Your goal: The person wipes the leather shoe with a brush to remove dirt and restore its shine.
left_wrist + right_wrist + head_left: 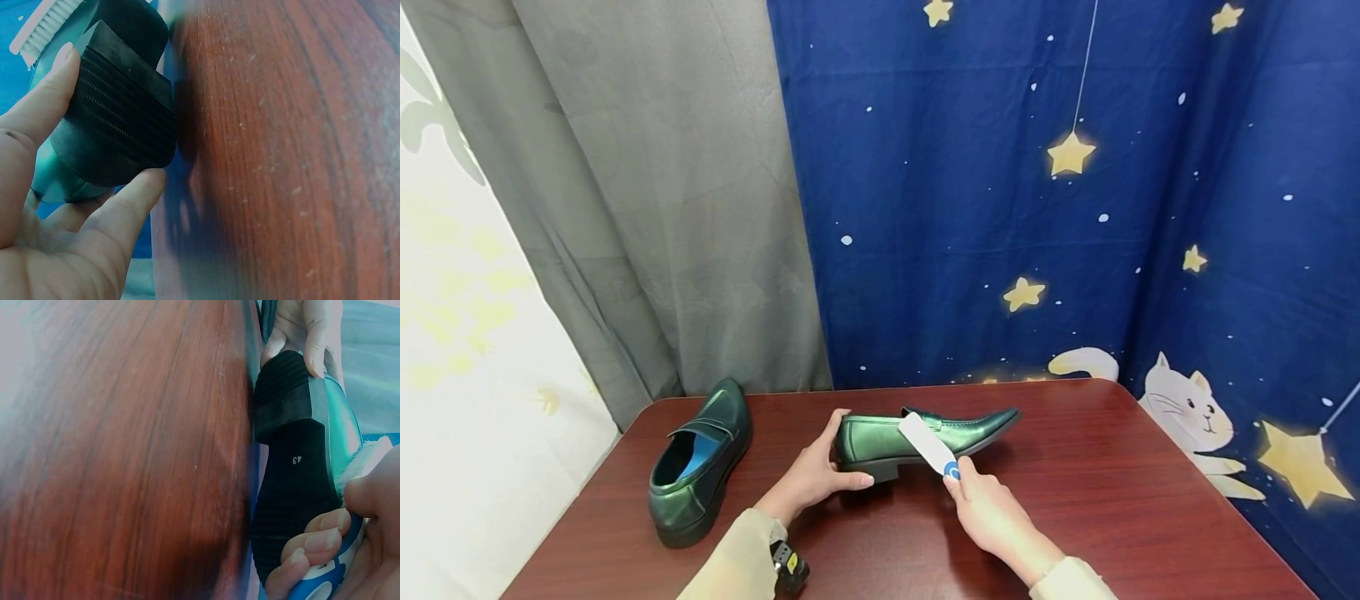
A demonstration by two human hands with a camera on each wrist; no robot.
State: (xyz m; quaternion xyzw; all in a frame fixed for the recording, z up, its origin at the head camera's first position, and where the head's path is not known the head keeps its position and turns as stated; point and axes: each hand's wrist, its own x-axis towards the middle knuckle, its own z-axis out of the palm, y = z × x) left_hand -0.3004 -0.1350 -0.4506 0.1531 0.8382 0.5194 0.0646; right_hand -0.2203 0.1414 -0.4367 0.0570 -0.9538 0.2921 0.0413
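My left hand (817, 475) grips a shiny green loafer (872, 439) by its heel, thumb near the black heel block (119, 106). The toe points right and the sole, stamped with a number, faces the right wrist camera. In my right hand (996, 512) is a white brush (927, 444) with a blue-and-white handle (325, 581), fingers curled round it. White bristles (53, 28) lie against the loafer's near side, below its strap. The second green loafer (700, 462), blue inside, stands at the left with its toe toward the back.
The reddish-brown wooden table (1135, 500) ends at a back edge by a grey curtain (700, 208) and a blue curtain (955, 192) with stars. A small black device (788, 567) is worn at my left wrist.
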